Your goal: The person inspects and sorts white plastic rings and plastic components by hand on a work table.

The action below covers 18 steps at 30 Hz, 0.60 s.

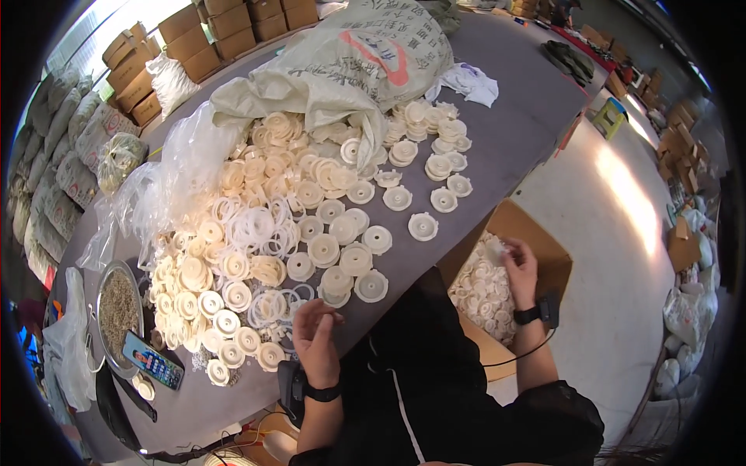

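Off-white round plastic caps [323,250] with stepped rims lie in a big heap on the grey table, several of them spread singly toward its right edge. My left hand [316,339] is at the table's near edge, just beside the closest caps; its fingers are loosely curled, with nothing visible in them. Over an open cardboard box [549,247] to the right, my right hand [521,272] pinches a pale plastic cap [494,248], partly covered by the fingers. White plastic parts [480,289] fill the box below it. Thin white rings [256,231] lie amid the heap.
A large woven sack [350,66] lies open behind the heap, with clear plastic film [183,159] at its left. A metal bowl of small grains [118,311] and a phone [153,360] are at the left. Brown cartons [186,43] stand beyond the table.
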Available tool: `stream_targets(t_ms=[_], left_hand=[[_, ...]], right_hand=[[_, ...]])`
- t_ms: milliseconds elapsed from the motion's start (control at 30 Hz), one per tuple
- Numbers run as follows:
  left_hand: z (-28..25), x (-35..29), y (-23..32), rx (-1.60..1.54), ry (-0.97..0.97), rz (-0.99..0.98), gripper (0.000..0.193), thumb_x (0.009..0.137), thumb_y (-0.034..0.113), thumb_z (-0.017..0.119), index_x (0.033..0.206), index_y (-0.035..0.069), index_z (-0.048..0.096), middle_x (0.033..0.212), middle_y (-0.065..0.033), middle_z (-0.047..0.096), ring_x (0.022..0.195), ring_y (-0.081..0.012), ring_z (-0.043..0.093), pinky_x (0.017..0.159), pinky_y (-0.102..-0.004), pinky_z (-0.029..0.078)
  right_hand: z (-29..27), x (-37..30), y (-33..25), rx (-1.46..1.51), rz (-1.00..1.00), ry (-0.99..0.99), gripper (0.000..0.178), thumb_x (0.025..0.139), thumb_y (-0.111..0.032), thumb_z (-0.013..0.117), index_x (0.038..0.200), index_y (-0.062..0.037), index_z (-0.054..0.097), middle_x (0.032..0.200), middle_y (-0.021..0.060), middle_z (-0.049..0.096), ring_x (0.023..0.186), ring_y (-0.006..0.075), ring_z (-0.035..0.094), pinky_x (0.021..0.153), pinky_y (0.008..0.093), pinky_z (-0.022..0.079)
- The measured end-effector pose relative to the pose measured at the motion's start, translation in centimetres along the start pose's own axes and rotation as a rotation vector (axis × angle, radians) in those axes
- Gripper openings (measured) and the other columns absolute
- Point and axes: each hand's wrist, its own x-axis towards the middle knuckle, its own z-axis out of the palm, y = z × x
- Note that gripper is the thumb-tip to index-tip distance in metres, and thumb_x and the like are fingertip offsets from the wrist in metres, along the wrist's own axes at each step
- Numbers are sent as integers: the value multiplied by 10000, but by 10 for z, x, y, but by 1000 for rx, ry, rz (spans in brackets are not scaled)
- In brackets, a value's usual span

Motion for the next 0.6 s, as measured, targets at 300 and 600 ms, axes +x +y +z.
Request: stream_targets(t_ms=[300, 600], left_hand=[[-32, 23, 16, 312, 204, 224, 162, 773, -23, 537, 932, 4, 541, 840, -50, 553, 717, -115, 521, 652, -230, 423], [-50, 19, 29, 811, 241, 382, 176, 723, -38, 564, 888, 24, 550, 884, -58, 517, 765, -131, 499, 652, -231, 404]], right_hand=[[10, 43, 14, -333, -28, -95, 196, 769, -139, 571, 937, -44, 606, 877, 128, 610, 794, 254, 591, 716, 308, 448], [175, 120, -46, -520, -682, -216, 309, 697, -133, 613, 976, -18, 549, 905, 147, 566, 893, 321, 501, 795, 386, 400]])
